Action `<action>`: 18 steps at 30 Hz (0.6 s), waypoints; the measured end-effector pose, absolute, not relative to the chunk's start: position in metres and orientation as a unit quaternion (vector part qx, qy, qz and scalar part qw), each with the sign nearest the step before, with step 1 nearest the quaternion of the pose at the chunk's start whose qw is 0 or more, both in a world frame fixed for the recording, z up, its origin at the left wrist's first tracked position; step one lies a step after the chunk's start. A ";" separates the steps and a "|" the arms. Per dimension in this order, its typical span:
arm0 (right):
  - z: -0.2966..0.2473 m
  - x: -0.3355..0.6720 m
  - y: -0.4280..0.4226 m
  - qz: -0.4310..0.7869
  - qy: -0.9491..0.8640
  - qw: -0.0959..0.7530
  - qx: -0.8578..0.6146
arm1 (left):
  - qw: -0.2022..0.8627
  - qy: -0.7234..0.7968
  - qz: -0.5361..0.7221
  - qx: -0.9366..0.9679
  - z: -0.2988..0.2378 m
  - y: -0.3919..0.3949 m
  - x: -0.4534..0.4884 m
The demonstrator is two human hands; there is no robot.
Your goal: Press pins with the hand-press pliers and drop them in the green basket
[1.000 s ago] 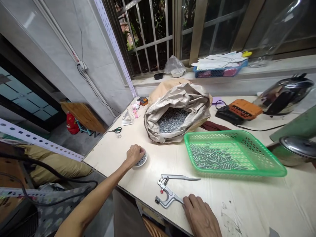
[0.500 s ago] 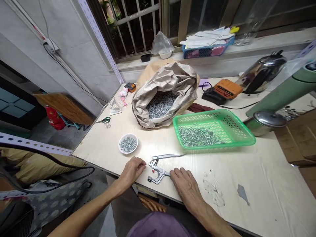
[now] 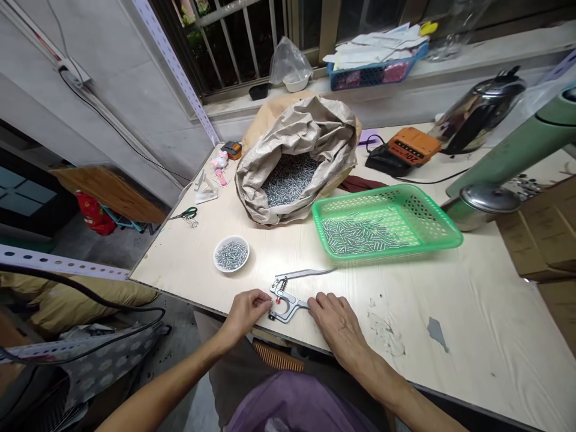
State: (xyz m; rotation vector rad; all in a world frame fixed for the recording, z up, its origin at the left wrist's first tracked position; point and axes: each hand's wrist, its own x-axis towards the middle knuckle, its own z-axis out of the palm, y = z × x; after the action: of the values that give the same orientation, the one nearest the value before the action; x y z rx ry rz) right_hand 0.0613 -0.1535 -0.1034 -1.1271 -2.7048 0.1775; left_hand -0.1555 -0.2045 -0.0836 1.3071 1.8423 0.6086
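A grey metal hand-press plier (image 3: 290, 300) with a red-tipped plunger, a coil spring and a C-shaped jaw lies on the table, its two handles spread. My right hand (image 3: 336, 321) has its fingertips closed on the end of the lower handle. Beside the jaw, my left hand (image 3: 249, 311) is in a pinch near the plunger tip; whatever tiny piece is between thumb and finger is too small to name. A white bowl (image 3: 231, 268) of small shiny metal pieces stands just beyond my left hand. Similar pieces lie in a green plastic basket (image 3: 434, 245) beyond the plier.
A large paper sack (image 3: 252, 186) of metal pieces sits at the back. Scissors (image 3: 189, 213) lie at the left edge. An orange battery on a charger (image 3: 414, 147), a steel kettle (image 3: 481, 108) and a green cylinder (image 3: 513, 150) stand at the back right.
My left hand has moved slightly right, closer to the plier's jaw. My right hand stays at the handle. The whole view has shifted a little.
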 end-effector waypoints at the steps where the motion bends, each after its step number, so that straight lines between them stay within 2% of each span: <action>1: -0.102 0.061 -0.153 0.061 -0.918 0.093 -0.379 | 0.430 0.733 0.239 0.470 -0.081 -0.201 -0.154; 3: -0.098 0.060 -0.152 0.061 -0.920 0.080 -0.380 | 0.481 0.739 0.229 0.413 -0.078 -0.195 -0.152; 6: -0.096 0.059 -0.153 0.069 -0.921 0.071 -0.376 | 0.504 0.740 0.222 0.386 -0.078 -0.191 -0.151; 11: -0.097 0.058 -0.155 0.075 -0.921 0.078 -0.375 | 0.486 0.747 0.208 0.402 -0.080 -0.190 -0.149; 18: -0.096 0.056 -0.155 0.083 -0.917 0.095 -0.379 | 0.468 0.757 0.114 0.440 -0.071 -0.183 -0.148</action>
State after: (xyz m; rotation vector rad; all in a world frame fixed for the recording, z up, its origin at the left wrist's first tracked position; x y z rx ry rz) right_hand 0.0564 -0.1554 -0.0956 -1.1244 -2.7172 0.2455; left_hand -0.1477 -0.1832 -0.0713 1.0801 1.8572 0.2789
